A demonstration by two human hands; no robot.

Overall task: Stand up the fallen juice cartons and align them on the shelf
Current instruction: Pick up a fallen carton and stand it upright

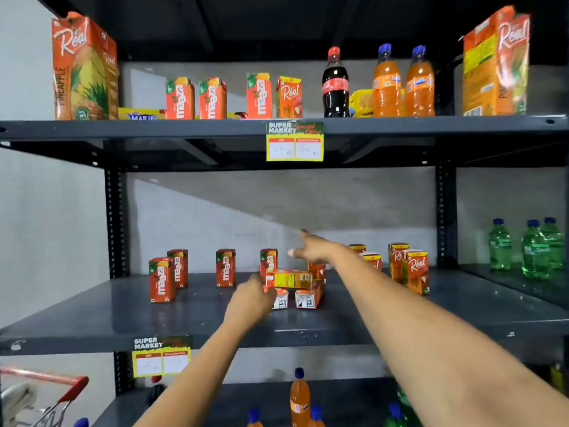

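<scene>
On the middle shelf [92,315] a yellow-orange carton [289,279] lies flat across two fallen cartons [308,298] whose ends face me. My left hand [249,300] is at the flat carton's left end, fingers curled and blurred against it; whether it grips is unclear. My right hand [311,249] hovers just above and behind that carton, fingers spread, holding nothing. Several Maaza cartons [161,278] stand upright to the left, one [268,261] right behind the pile. Upright Real cartons [417,271] stand to the right, partly hidden by my right arm.
The upper shelf holds large Real cartons [83,69], small cartons [180,98] and soda bottles [335,84]. Green bottles [535,251] stand in the bay to the right. Orange bottles [299,399] sit on the lower shelf. A red-handled trolley [61,392] is at the lower left.
</scene>
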